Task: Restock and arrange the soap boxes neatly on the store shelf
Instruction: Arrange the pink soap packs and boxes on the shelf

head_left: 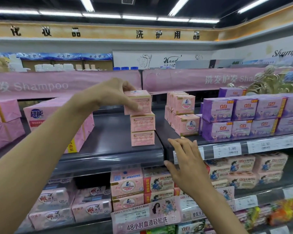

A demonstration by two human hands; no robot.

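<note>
A stack of three pink soap boxes stands on the dark shelf (108, 132). My left hand (112, 95) grips the top pink soap box (140, 102), which sits shifted to the left on the middle box (142, 122). The bottom box (142, 138) rests near the shelf's front edge. My right hand (186, 159) hovers with relaxed, spread fingers in front of the shelf edge, holding nothing. More pink soap boxes (183, 112) stand in two-high rows to the right.
Large pink wrapped packs (61, 119) fill the shelf's left side. Purple soap packs (243, 115) line the right. Price tags (227, 150) hang on the front rail. The lower shelf (269, 179) holds several pink soap packs.
</note>
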